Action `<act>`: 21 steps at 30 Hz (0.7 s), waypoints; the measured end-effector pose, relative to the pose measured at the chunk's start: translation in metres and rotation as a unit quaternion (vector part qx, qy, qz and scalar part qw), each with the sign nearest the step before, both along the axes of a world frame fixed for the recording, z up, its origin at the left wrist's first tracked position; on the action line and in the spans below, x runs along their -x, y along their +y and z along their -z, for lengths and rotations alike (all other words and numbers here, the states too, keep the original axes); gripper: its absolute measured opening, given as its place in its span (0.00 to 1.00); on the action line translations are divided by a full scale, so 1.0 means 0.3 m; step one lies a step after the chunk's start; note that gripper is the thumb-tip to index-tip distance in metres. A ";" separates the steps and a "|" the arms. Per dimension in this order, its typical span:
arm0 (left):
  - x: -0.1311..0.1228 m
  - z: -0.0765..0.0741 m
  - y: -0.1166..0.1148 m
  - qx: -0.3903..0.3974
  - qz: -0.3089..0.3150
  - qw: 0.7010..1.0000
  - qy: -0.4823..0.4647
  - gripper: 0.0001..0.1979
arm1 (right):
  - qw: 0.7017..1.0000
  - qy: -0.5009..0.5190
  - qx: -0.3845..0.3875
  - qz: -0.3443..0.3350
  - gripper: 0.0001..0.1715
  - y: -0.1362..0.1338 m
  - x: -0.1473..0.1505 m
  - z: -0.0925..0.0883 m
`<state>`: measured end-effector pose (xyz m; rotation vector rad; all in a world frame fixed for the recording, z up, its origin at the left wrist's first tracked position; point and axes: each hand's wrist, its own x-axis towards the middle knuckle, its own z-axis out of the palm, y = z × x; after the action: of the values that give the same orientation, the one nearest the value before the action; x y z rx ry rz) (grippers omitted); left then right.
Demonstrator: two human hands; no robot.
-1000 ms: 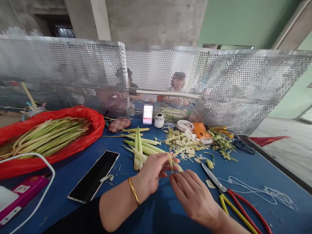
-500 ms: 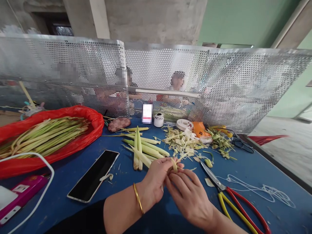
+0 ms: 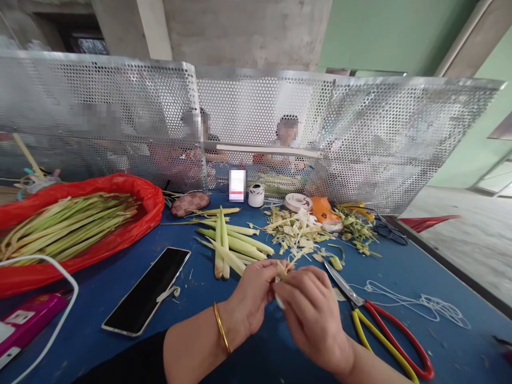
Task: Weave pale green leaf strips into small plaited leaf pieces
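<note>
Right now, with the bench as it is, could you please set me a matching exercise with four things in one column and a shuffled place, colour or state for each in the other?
Things:
1. strip
2. scissors
3. flat phone
4. bag

Places, colours and states:
A. dark screen, a pale scrap at its edge
B. red, with stalks inside
C. at the fingertips of the left hand and right hand
D. partly red, partly yellow

Right pairs: 1-C, 2-D, 3-A, 4-B.
</note>
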<state>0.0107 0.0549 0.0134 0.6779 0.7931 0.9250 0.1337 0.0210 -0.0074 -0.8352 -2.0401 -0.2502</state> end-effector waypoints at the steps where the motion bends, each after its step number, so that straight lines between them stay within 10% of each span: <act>1: 0.004 -0.003 0.003 0.004 -0.006 1.000 0.010 0.05 | 0.998 0.054 0.036 0.009 0.12 0.004 -0.005 -0.006; 9: 0.012 -0.018 0.005 -0.011 -0.020 0.996 0.089 0.07 | 0.857 0.373 0.353 0.035 0.11 0.072 -0.017 0.031; 21: 0.024 -0.015 0.009 -0.049 -0.008 0.992 0.112 0.11 | 0.854 0.353 0.379 0.048 0.14 0.071 -0.010 0.029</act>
<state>0.0035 0.0576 0.0179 0.8735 0.9576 0.9166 0.1367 0.0424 -0.0162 -1.2656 -1.3517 0.7678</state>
